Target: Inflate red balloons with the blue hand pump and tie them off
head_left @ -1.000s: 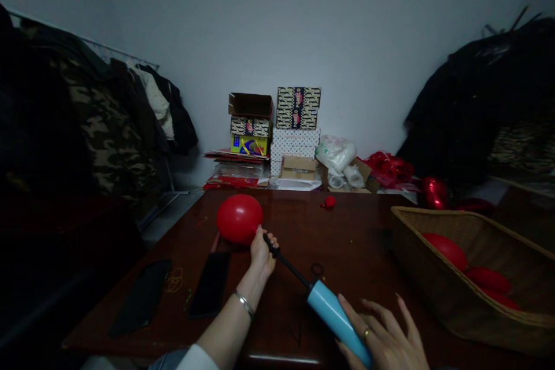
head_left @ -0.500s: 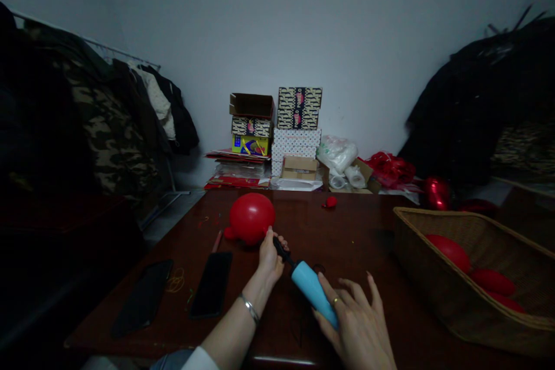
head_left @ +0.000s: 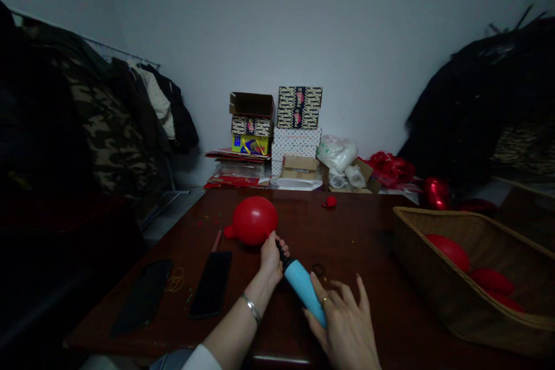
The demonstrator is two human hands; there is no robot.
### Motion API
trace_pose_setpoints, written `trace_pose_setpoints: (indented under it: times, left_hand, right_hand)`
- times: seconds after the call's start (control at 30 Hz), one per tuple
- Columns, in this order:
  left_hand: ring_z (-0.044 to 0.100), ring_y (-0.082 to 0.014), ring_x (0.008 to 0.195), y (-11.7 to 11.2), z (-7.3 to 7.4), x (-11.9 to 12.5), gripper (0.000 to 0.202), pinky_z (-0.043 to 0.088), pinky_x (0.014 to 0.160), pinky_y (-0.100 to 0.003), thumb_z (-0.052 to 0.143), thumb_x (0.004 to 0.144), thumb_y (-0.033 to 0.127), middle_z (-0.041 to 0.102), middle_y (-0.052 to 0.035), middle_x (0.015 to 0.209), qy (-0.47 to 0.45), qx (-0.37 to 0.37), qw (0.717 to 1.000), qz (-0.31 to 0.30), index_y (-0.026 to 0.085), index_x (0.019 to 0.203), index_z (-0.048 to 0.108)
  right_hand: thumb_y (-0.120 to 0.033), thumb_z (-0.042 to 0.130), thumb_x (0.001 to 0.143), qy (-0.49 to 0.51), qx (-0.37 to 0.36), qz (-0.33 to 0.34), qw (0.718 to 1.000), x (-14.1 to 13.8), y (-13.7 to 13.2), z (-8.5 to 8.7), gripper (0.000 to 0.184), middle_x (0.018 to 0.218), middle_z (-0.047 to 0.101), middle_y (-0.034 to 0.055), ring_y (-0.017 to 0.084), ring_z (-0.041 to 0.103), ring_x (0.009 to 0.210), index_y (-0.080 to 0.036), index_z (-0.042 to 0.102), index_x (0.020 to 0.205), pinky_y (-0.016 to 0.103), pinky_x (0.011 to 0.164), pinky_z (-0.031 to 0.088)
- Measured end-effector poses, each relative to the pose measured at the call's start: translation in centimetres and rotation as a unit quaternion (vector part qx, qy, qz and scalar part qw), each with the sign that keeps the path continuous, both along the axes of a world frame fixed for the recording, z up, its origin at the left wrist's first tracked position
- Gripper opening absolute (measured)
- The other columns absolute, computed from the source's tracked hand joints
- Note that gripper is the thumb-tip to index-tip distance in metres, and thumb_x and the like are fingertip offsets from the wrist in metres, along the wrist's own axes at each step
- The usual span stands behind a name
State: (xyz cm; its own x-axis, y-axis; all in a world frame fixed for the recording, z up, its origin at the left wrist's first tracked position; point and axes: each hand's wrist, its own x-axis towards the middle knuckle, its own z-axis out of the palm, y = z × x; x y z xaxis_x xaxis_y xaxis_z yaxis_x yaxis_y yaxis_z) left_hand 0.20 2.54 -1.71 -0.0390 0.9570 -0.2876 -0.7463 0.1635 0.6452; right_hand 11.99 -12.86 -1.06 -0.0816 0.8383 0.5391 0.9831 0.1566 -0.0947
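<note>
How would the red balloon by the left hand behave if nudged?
The red balloon looks rounded and inflated, so it's probably light and springy. With the left hand at its neck, it would likely pivot there.

you've got the balloon (head_left: 255, 220) just past your left hand (head_left: 271, 256); pump (head_left: 306, 292) between that and your right hand (head_left: 347, 324); phone (head_left: 211, 284) left on the table (head_left: 368, 237); basket (head_left: 422, 277) right; boxes (head_left: 299, 108) behind

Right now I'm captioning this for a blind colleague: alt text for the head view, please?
The left hand grips the black end of a blue hand pump at an inflated red balloon, and the right hand holds the pump's barrel. They are over a dark table, with a wicker basket of red balloons at the right and stacked boxes behind.
</note>
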Motion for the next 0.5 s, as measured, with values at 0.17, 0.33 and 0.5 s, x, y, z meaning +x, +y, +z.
trace_pose_setpoints:
  times: [0.17,0.33,0.5]
  left_hand:
    - [0.036,-0.0052,0.037,0.9,0.2,-1.3,0.021,0.026,0.036,-0.016,0.048,0.085,0.024,0.039,0.006,0.048,-0.002,0.012,1.0,0.012,0.018,0.066,0.04]
    - [0.037,-0.0054,0.038,1.7,0.2,-2.2,0.019,0.026,0.037,-0.015,0.052,0.081,0.023,0.04,0.0059,0.049,-0.006,0.023,1.0,0.018,0.018,0.067,0.04]
    - [0.038,-0.0061,0.038,1.7,0.0,-1.9,0.019,0.027,0.038,-0.016,0.053,0.08,0.024,0.042,0.0052,0.049,0.0,0.013,1.0,0.003,0.018,0.067,0.041]
  right_hand:
    - [-0.044,0.061,0.075,-0.024,0.061,0.034,0.997,1.9,-1.1,-1.1,0.057,0.08,0.069,-0.0021,0.024,0.059,0.091,-0.026,0.047,0.128,0.054,0.107,0.007]
    - [-0.047,0.055,0.08,-0.116,0.097,0.092,0.984,5.0,-2.9,-1.6,0.065,0.082,0.07,-0.0031,0.022,0.061,0.087,-0.024,0.035,0.137,0.052,0.108,-0.002]
    - [-0.051,0.054,0.08,-0.122,0.102,0.089,0.983,5.9,-3.6,-1.2,0.069,0.081,0.07,-0.0039,0.023,0.062,0.086,-0.024,0.031,0.14,0.052,0.108,-0.003]
